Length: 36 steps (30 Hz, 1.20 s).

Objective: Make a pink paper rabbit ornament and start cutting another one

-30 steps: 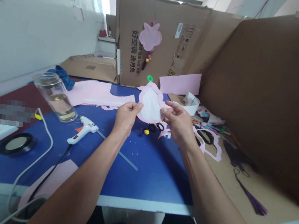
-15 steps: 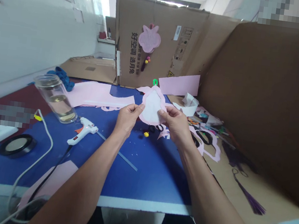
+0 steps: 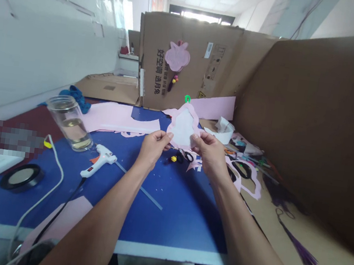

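Above the blue table, a gourd-shaped pink piece (image 3: 183, 127) with a white centre is held upright, with a green loop (image 3: 187, 99) at its top. My left hand (image 3: 154, 150) pinches its lower left edge between thumb and fingers. The lower right edge is gripped by my right hand (image 3: 209, 154), thumb on the front face. Just below the piece, black-handled scissors (image 3: 188, 156) and a small yellow bell (image 3: 173, 159) lie on the table.
A white glue gun (image 3: 99, 161) with its cord, a glass jar (image 3: 77, 130) and black tape (image 3: 21, 176) are at left. Pink sheets (image 3: 110, 115) lie behind. Cardboard walls (image 3: 316, 116) stand at back and right. A purple tassel (image 3: 303, 251) lies right.
The whole scene sits slightly lower in view. The pink piece is tilted a little differently, and both hands now hold it nearer its lower corners. More of the scissors shows beneath it.
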### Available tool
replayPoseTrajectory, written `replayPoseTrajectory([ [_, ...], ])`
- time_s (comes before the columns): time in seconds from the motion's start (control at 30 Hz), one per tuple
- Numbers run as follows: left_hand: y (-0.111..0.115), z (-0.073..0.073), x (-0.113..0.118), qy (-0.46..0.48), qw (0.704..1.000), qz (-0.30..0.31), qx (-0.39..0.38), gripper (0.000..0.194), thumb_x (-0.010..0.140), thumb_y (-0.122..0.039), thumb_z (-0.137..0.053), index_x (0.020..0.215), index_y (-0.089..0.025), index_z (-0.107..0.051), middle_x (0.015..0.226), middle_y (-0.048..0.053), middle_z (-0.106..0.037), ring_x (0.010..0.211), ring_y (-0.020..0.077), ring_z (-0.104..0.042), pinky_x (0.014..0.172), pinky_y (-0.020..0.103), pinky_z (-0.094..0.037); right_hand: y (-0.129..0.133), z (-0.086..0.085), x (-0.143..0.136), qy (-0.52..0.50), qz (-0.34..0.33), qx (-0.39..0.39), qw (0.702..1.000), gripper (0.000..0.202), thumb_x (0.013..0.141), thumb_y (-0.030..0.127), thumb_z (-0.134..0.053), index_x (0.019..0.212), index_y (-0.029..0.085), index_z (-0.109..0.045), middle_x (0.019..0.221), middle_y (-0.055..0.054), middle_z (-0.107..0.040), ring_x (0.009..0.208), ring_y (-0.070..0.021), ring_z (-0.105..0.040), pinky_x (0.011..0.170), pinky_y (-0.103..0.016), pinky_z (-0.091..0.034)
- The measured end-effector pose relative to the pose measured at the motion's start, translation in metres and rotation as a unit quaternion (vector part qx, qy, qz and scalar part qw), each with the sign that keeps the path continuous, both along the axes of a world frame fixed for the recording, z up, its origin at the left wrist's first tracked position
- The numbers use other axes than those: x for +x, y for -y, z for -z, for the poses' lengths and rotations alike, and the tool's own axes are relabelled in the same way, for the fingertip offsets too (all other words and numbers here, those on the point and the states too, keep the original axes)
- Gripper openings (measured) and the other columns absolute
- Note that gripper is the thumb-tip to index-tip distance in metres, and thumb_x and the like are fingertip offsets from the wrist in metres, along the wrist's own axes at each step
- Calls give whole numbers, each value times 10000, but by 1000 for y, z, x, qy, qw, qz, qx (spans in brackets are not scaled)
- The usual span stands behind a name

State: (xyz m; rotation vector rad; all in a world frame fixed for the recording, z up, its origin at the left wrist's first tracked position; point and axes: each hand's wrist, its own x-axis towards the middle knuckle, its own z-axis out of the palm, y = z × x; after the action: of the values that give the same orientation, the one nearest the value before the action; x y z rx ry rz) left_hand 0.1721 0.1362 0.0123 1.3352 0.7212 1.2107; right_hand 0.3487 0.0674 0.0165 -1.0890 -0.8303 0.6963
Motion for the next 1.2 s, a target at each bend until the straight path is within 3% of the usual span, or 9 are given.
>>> replayPoseTrajectory([
  [0.2, -1, 6, 2, 8, 999, -46, -26, 584, 810, -754, -779, 761, -173, -746, 689, 51, -708, 595, 140, -613, 599, 265, -491, -1, 1, 4, -25, 44, 18, 999, 372, 671, 462, -980, 875, 220, -783, 836, 5, -747, 712, -142, -652, 622, -258, -515],
  [0.4, -2, 10, 1, 4, 996, -83, -15, 558, 831, -721, -772, 709, -177, -738, 648, 43, -694, 580, 148, -606, 590, 275, -485, 0, -1, 7, -51, 64, 47, 996, 372, 678, 454, -998, 885, 227, -788, 870, 4, -759, 767, -142, -691, 675, -251, -558],
  [0.77, 0, 20, 5, -61, 994, -90, 22, 471, 950, -579, -598, 692, -198, -700, 645, 44, -708, 606, 191, -648, 625, 305, -484, -11, -21, 16, 8, 139, 72, 988, 419, 684, 484, -987, 927, 194, -808, 874, 1, -759, 676, -95, -627, 586, -194, -509],
  [0.97, 8, 14, 7, -84, 989, -115, 39, 439, 967, -493, -557, 638, -219, -655, 630, 39, -691, 637, 200, -640, 661, 314, -436, -71, -59, 21, 32, 138, 92, 986, 404, 633, 441, -998, 851, 178, -782, 740, 26, -707, 587, -82, -565, 537, -195, -506],
  [1.2, 14, 17, 7, -132, 984, -110, 41, 451, 998, -482, -556, 631, -234, -644, 616, 28, -663, 627, 187, -590, 643, 301, -389, -178, -99, 30, 20, 120, 87, 989, 209, 766, 271, -903, 833, 177, -729, 696, 53, -665, 566, -69, -567, 536, -166, -508],
])
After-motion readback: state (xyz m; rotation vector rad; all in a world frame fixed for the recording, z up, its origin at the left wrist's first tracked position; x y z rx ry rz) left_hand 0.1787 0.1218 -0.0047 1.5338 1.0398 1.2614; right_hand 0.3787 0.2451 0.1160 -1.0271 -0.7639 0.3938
